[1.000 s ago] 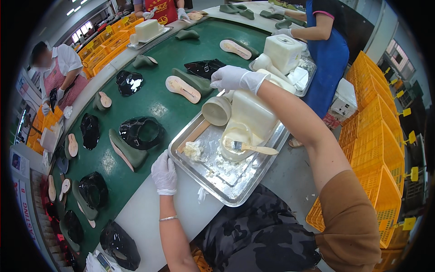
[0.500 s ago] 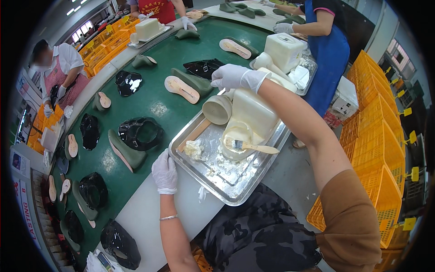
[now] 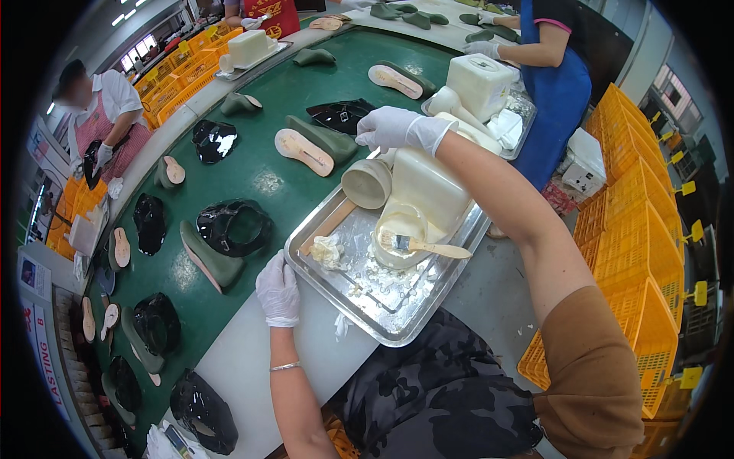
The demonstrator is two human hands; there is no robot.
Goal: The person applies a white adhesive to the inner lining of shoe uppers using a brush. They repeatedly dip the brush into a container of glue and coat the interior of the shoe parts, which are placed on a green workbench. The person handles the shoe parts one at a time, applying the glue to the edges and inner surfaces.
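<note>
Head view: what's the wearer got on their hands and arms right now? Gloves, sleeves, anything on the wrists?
Both hands wear thin white disposable gloves that end at the wrist: left hand, right hand. The left forearm is bare apart from a slim silver bracelet just below the glove. The right forearm is bare too, with a short brown sleeve covering the upper arm.

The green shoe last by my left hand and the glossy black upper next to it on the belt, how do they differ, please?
The green shoe last is matte, solid and lies on its side, pale sole showing; the black upper is glossy, hollow and opens upward. The left hand is nearer the last. Both rest on the green belt.
</note>
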